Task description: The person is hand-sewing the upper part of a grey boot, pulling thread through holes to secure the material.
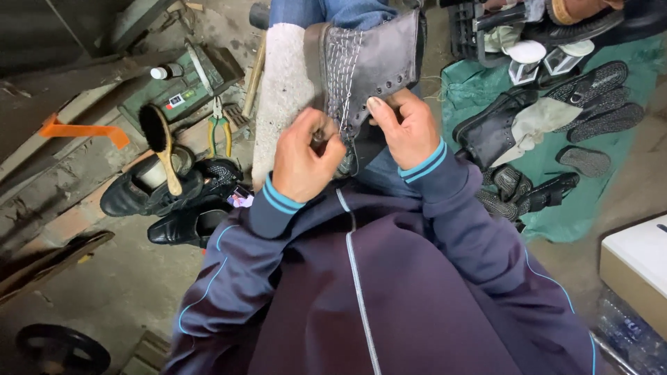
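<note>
Boot point(372, 59) is lying across the person's lap, sole side to the left against a pale rough block point(281, 97), lace eyelets facing right. Rows of light thread are running along the upper near the sole edge, so I'm judging this as hand-stitching of the upper, mid-seam.

Left hand point(302, 160) is curling closed at the near end of the seam, fingers pinching something small there; probably an awl or needle, but it's hidden, can't confirm. Right hand point(410, 128) is gripping the boot's near right edge, thumb pressing flat on the leather by the eyelets, fingers wrapping underneath. Both wrists are coming in from the near side, sleeves dark with blue cuff stripes.

Next move likely calls for the right hand clamping the upper steady while the left is driving or pulling thread through the following hole, keeping tension even.

On the floor to the left: wooden-handled brush point(161, 142) resting on black shoes point(156, 191), pliers point(219, 128) further off. Right: more footwear on a green cloth point(479, 87).
</note>
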